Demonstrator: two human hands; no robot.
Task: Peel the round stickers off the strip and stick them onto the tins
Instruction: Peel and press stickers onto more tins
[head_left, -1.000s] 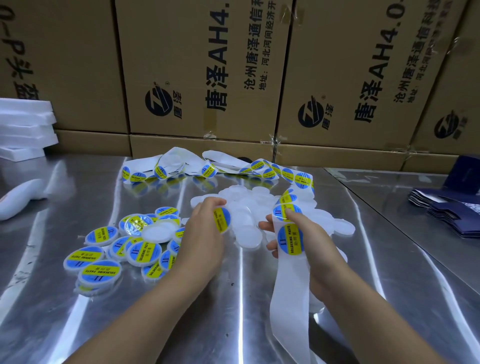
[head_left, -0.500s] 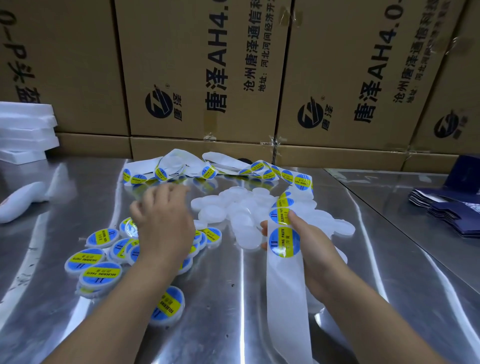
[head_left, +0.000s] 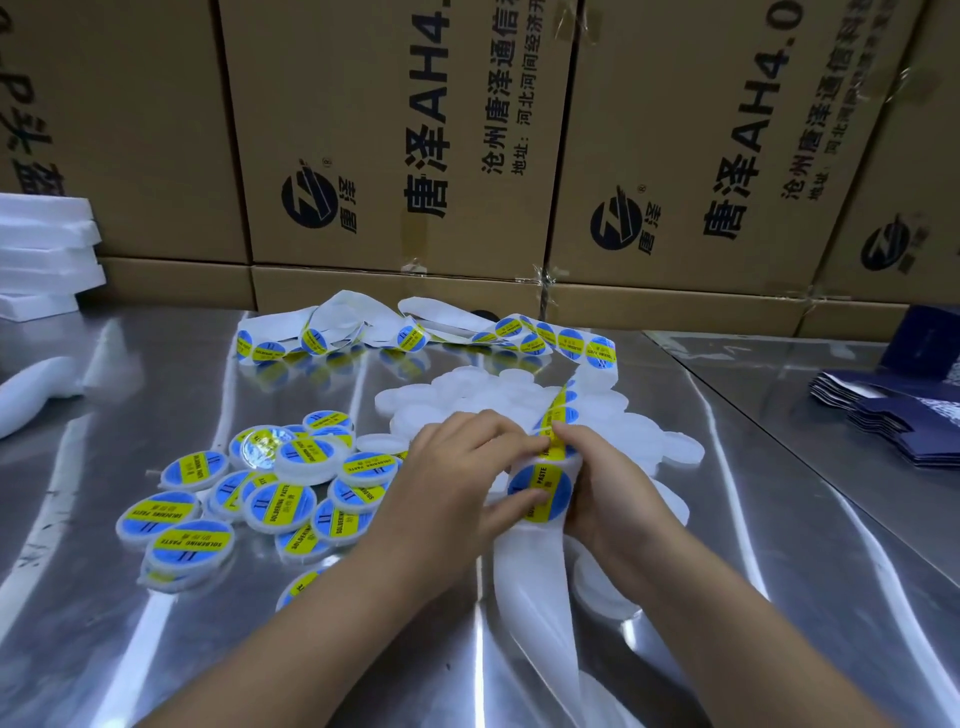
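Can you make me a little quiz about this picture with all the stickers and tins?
1. True or false: the labelled tins lie to the left of the left hand.
2. What do the left hand and the right hand both grip? A) a spoon B) the sticker strip C) a cup
3. Fill in: the stickers are blue and ____.
Key: 1 true; 2 B; 3 yellow.

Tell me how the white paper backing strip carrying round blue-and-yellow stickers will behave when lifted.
Likely floppy: the white paper backing strip droops from the right hand and curls in loops on the shiny metal table. Probably very light, as it hangs from a pinch. Its peeled part looks smooth, so perhaps slippery.
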